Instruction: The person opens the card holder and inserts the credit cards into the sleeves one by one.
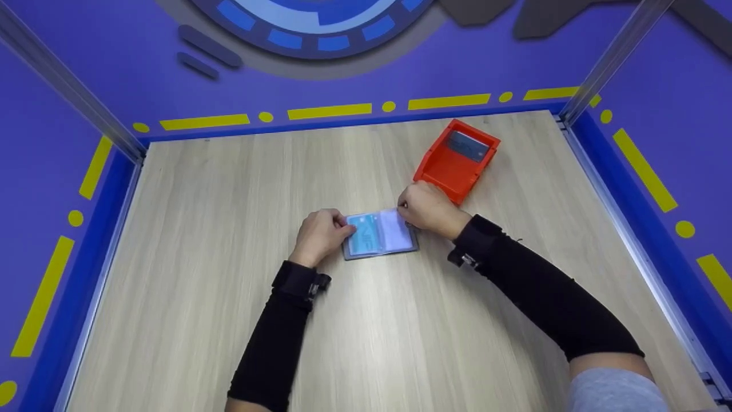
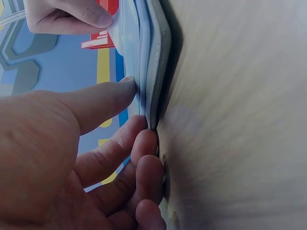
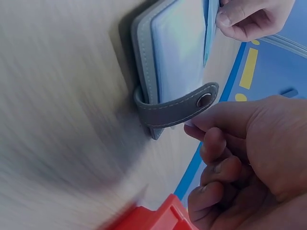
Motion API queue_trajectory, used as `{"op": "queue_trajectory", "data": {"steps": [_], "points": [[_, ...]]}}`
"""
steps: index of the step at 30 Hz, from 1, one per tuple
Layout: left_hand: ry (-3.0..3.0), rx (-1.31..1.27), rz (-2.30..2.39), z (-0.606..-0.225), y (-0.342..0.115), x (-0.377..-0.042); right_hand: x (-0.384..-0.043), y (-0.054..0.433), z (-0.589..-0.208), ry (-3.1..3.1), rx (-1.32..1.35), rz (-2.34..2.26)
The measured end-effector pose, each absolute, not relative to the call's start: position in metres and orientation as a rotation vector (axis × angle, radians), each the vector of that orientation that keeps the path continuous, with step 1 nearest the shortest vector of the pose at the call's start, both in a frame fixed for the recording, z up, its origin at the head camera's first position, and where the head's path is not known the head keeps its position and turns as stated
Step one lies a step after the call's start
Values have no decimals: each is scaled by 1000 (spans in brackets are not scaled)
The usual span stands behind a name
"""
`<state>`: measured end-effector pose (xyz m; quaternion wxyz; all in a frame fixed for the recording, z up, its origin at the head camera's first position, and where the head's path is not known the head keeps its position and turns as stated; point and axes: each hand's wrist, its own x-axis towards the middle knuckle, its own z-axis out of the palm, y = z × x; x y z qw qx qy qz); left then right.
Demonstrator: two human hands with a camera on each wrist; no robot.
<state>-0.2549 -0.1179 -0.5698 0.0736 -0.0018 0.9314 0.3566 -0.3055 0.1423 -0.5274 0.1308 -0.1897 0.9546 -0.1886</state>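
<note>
At the bottom of the frame, two black arm sleeves (image 1: 549, 294) reach up over the pale wood-grain surface (image 1: 189, 274), each with a black wrist strap (image 1: 300, 280). Near the middle, the left hand (image 1: 320, 233) pinches the left edge of an open grey card holder (image 1: 382, 254), thumb on top and fingers at its edge. Just right of centre, the right hand (image 1: 432, 207) pinches a corner of a clear page (image 1: 394, 230) between thumb and finger. A teal card (image 1: 363, 233) shows in the left half; the right wrist view shows a grey closing tab (image 3: 168, 112) with a metal snap (image 3: 204, 99). Beyond the right hand, towards the upper right, sits a red bin (image 1: 452, 164) with a dark card (image 1: 468, 146) inside. Across the top stands a purple-blue wall (image 1: 274, 94) with yellow marks (image 1: 330, 111).
</note>
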Motion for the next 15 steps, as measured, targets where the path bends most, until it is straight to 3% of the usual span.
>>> {"op": "queue_trajectory", "data": {"steps": [15], "points": [[2794,13,1077,-569,-119,-256,-307,128,-520,2576,-335,-838]]}}
